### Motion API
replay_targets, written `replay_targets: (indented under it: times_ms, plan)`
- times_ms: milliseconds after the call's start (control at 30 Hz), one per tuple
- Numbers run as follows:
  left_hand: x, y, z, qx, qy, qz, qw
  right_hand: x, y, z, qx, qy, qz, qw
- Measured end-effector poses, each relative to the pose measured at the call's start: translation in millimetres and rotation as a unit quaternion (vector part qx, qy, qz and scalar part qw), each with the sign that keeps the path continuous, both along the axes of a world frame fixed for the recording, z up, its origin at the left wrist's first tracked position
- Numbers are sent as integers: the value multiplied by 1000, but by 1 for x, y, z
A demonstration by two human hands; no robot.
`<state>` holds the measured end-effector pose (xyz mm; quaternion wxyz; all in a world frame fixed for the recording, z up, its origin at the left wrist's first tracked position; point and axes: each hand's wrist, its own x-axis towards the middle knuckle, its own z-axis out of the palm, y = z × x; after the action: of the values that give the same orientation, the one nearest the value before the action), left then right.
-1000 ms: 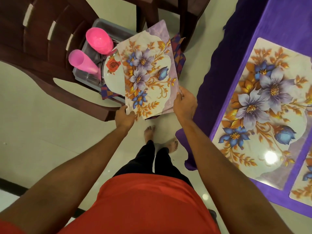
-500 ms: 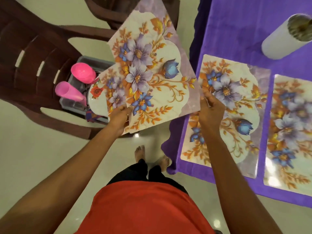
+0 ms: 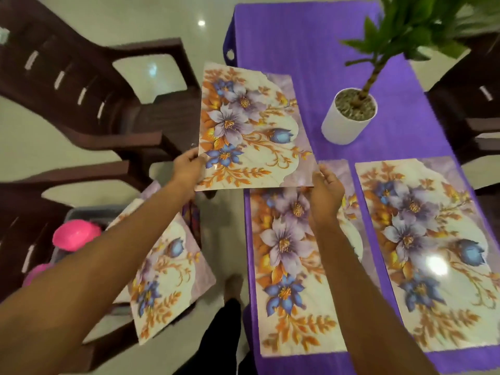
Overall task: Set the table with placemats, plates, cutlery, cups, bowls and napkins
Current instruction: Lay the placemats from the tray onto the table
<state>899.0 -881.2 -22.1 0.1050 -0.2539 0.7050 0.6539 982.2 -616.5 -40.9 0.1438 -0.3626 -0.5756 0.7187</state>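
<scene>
Placemat (image 3: 251,125) moved over purple table (image 3: 311,50), left hand (image 3: 186,165) and right hand (image 3: 326,185) fingers pinching it.

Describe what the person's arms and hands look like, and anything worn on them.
The left hand and right hand are ungloved, on arms that are bare right to the picture's edge, with no sleeve in view. No watch, bracelet or band shows at either wrist. No ring is evident, though blur could hide a thin one.

Left hand (image 3: 188,165) and right hand (image 3: 326,193) are bare, forearms (image 3: 102,266) too; black trousers (image 3: 221,339) (blurred) end above a bare foot (image 3: 234,286).
</scene>
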Motion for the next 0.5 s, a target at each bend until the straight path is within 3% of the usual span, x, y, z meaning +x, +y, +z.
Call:
replay_targets:
  times_ms: [67,167,300,400,500]
  plan:
    - [-46,7,-6,2,-4,-1,1000,-33,1,-4,-13,-15,-33,999]
    - [-110,17,-13,-6,-27,-9,1000,-66,-5,-18,182,-53,-18,982]
    - [-185,32,-26,1,-25,-25,999,-102,-18,-39,502,-41,77,860]
    - [-234,49,-35,-9,-4,-23,1000,-153,-16,-50,612,-12,121,781]
    - [-265,66,-39,-13,-2,-37,999,-204,-7,-60,657,2,156,737]
